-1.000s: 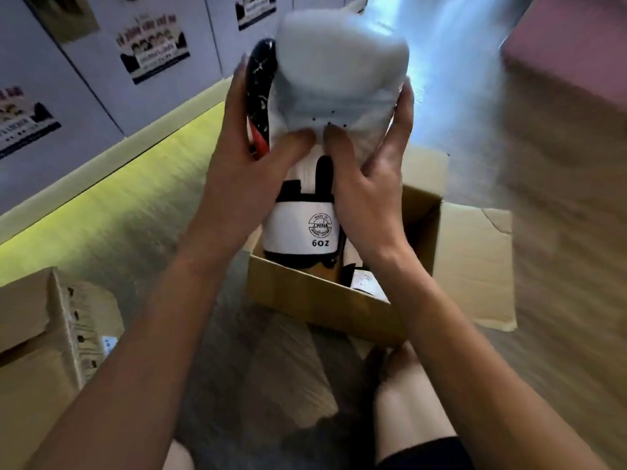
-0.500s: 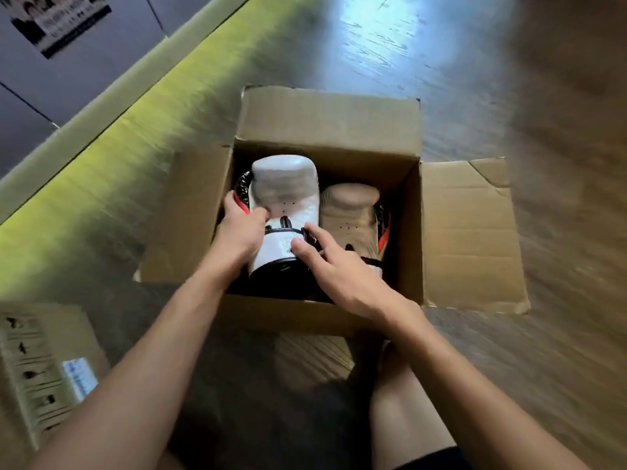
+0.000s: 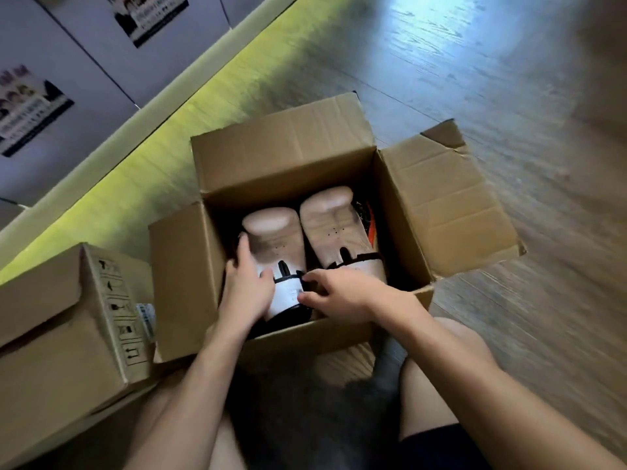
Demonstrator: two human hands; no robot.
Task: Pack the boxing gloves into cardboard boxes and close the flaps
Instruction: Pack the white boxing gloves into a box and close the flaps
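An open cardboard box (image 3: 288,164) stands on the floor with its flaps spread outward. Two white boxing gloves with black trim lie side by side inside it. My left hand (image 3: 246,286) presses the left side of the left glove (image 3: 274,239), and my right hand (image 3: 339,295) holds its white cuff from the right. The right glove (image 3: 336,228) lies untouched against the box's right wall, with a red and black edge showing beside it.
A second cardboard box (image 3: 57,334), flaps folded down, sits to the left on the wooden floor (image 3: 509,79). A wall with posters (image 3: 149,15) and a yellow-green strip runs along the far left. My bent legs are just below the open box.
The glove held up above the box a second ago now lies down inside it beside the other one. Both hands have stayed on it. The second box has come into view.
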